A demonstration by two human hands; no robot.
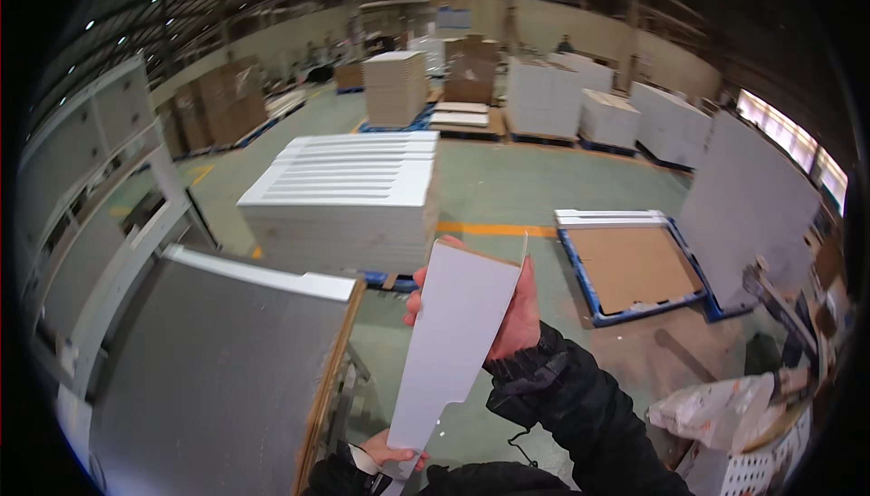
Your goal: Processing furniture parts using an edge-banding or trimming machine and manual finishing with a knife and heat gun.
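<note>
A long white board (458, 315) with a notch cut in one edge is held up in front of me, tilted and wider at its far end. My right hand (517, 322) is wrapped round that far end from behind, its fingertips showing at the board's left edge. My left hand (382, 449) grips the near end low in the view, thumb on the face. Close by on the left, a similar narrow white board (263, 273) lies along the far edge of a grey machine bed (208, 369). Neither hand touches it.
A tall stack of white notched boards (344, 170) stands ahead on a blue pallet. To its right, a blue-edged pallet (625, 265) bears a brown sheet and white strips. A machine frame (149, 233) rises at left; a plastic bag (716, 410) and white crate (748, 464) sit lower right.
</note>
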